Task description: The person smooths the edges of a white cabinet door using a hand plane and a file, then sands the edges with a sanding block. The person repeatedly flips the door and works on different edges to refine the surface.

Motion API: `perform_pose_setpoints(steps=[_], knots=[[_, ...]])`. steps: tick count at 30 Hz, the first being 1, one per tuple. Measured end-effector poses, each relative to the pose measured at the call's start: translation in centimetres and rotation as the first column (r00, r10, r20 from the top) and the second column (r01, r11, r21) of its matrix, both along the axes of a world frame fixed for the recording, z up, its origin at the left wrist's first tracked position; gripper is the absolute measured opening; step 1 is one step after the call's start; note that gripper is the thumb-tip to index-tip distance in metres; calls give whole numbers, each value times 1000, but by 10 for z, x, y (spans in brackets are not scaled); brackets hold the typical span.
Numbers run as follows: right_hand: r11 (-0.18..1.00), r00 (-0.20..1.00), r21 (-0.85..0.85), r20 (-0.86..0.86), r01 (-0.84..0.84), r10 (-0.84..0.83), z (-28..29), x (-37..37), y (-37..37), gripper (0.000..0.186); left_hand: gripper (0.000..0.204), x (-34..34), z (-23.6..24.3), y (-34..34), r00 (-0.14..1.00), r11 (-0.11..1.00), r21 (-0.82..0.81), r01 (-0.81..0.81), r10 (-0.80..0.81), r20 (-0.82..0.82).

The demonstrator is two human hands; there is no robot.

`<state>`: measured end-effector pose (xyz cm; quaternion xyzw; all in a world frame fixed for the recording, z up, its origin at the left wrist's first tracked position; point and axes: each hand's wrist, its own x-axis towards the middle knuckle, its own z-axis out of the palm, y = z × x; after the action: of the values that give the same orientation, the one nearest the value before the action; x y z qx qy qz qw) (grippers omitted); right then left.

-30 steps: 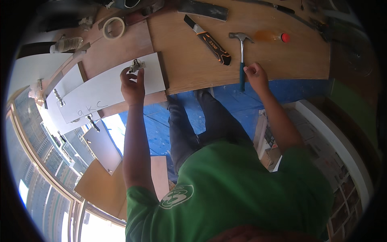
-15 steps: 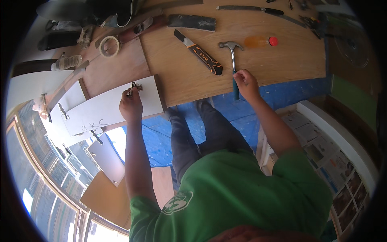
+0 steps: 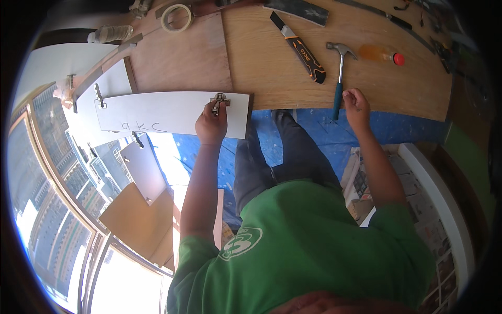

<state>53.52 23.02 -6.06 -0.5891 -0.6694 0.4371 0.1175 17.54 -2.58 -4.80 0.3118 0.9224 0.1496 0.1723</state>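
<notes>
Head view: the left hand has its thumb and fingers drawn narrow around a metal hinge, which sits on the face of a long white panel near its right end. The panel lies flat at the near edge of the wooden desk, with dark handwritten marks toward its left part and a second hinge at its left end. The right hand is curled, thumb and forefinger brought together just beside the teal handle of a claw hammer; whether they touch the handle or pinch something small, I cannot tell. The hammer's head points away from the person, and its handle end reaches past the desk's near edge. Left of it, a black and orange utility knife lies at a slant with its blade out; right of the hammer head, a bottle of orange liquid rests on its side, red cap to the right. Farther back are a roll of tape and a dark flat block. Blue sheeting covers the floor below.
</notes>
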Motion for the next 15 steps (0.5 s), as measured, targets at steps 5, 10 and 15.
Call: perform_pose_setpoints(steps=[5,10,15], knots=[[974,977,129,80,188,-199,15,55,58,29,34,-1,0,-5,999,1000,-11,-18,18,29],[837,960,472,-118,278,-252,33,75,222,28,44,2,13,-13,997,996,88,-8,2,72],[712,827,525,543,-466,141,8,20,338,39,47,37,26,-80,978,949,289,-130,74,196]])
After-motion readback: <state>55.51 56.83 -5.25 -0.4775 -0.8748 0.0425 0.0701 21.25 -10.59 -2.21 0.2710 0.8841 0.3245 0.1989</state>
